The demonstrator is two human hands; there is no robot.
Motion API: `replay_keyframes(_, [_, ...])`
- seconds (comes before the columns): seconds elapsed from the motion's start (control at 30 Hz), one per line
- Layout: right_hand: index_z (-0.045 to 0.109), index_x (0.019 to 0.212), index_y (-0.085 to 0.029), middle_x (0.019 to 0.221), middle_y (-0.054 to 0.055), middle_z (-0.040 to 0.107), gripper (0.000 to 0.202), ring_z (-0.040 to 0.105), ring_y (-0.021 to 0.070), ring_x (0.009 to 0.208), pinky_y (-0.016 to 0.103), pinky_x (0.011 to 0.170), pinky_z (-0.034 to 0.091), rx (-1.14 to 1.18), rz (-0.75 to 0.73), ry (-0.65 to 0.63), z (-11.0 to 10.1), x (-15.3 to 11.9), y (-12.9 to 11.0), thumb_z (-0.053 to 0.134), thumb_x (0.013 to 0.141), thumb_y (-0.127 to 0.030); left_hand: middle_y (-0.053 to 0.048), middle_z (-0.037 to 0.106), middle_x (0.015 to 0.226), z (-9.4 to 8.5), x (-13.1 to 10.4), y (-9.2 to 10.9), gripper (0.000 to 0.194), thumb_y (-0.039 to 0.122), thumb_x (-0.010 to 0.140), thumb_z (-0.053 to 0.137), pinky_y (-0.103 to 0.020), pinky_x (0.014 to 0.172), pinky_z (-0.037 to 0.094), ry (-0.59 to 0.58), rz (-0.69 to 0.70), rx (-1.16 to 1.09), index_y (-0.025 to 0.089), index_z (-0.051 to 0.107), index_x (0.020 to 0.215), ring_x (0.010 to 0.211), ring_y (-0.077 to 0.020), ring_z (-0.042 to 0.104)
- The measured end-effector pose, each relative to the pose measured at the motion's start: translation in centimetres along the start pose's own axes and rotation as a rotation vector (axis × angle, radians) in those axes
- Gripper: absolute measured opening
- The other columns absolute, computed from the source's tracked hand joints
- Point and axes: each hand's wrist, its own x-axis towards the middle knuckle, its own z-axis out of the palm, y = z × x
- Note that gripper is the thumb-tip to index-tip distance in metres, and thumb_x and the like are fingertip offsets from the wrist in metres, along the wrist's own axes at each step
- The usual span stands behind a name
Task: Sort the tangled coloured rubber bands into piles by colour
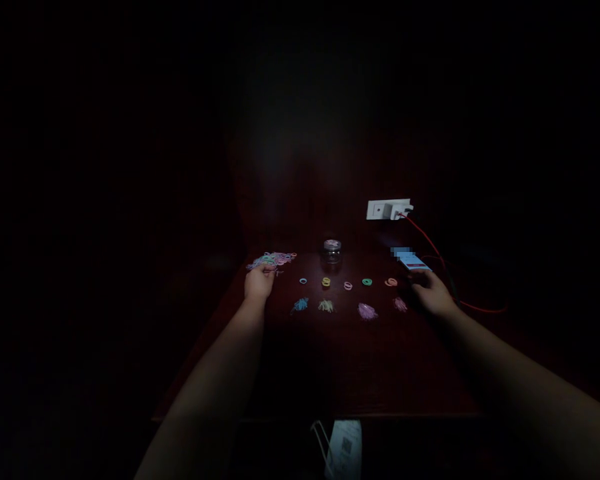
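Observation:
My left hand (260,281) is at the near edge of a mixed pile of small colored bands (279,259), its fingers pressed together; what they hold is too small to tell. My right hand (431,292) rests beside the lower edge of a lit phone (413,260), its fingers partly in shadow. Between the hands lies a row of thicker rings: blue (303,281), yellow (326,283), pink (348,285), green (367,283) and orange (391,283). Nearer are small heaps of thin bands: blue (301,305), pale yellow (326,306), purple (367,311) and pink (400,305).
A clear jar with a lid (332,252) stands behind the rings on the dark red table (360,373). A white wall socket (379,210) holds a plug with a red cable (427,239) running down at the right. A white printed packet (347,448) shows below the front edge.

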Motion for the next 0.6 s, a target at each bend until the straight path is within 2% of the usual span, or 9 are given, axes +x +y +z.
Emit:
replay_keyframes(0.1, [0.053, 0.112, -0.018, 0.119, 0.013, 0.061, 0.041, 0.060, 0.0247, 0.110, 0.042, 0.100, 0.045, -0.006, 0.055, -0.078, -0.8, -1.6, -0.9, 0.054, 0.070, -0.018, -0.005, 0.071, 0.085, 0.1, -0.1, 0.0, 0.013, 0.021, 0.081, 0.059, -0.030, 0.077, 0.052, 0.021, 0.017, -0.076, 0.016, 0.068, 0.089, 0.078, -0.0178, 0.067])
replay_keyframes(0.23, [0.051, 0.117, -0.017, 0.124, 0.012, 0.060, 0.046, 0.057, 0.0254, 0.116, 0.042, 0.103, 0.042, -0.059, 0.001, -0.170, -1.9, -4.0, -2.6, 0.052, 0.070, -0.016, -0.005, 0.069, 0.085, 0.4, -0.6, 0.1, 0.014, 0.024, 0.081, 0.059, -0.028, 0.074, 0.053, 0.039, 0.038, -0.172, 0.015, 0.063, 0.091, 0.075, -0.0155, 0.066])
replay_keyframes(0.37, [0.053, 0.114, -0.016, 0.121, 0.013, 0.061, 0.041, 0.058, 0.0253, 0.114, 0.041, 0.102, 0.043, -0.137, -0.060, -0.187, -2.2, -5.3, -3.9, 0.049, 0.074, -0.020, -0.007, 0.070, 0.088, 0.7, -1.5, 1.1, 0.017, 0.027, 0.083, 0.057, -0.026, 0.074, 0.055, 0.008, 0.113, -0.260, 0.015, 0.060, 0.094, 0.078, -0.0141, 0.067])
replay_keyframes(0.6, [0.052, 0.118, -0.017, 0.121, 0.012, 0.060, 0.036, 0.056, 0.0239, 0.112, 0.039, 0.099, 0.042, -0.276, -0.228, -0.167, -2.2, -5.8, -5.0, 0.044, 0.083, -0.022, -0.006, 0.070, 0.092, 0.7, -2.5, 3.8, 0.014, 0.025, 0.082, 0.060, -0.028, 0.082, 0.055, -0.071, 0.268, -0.324, 0.016, 0.059, 0.093, 0.086, -0.0150, 0.068])
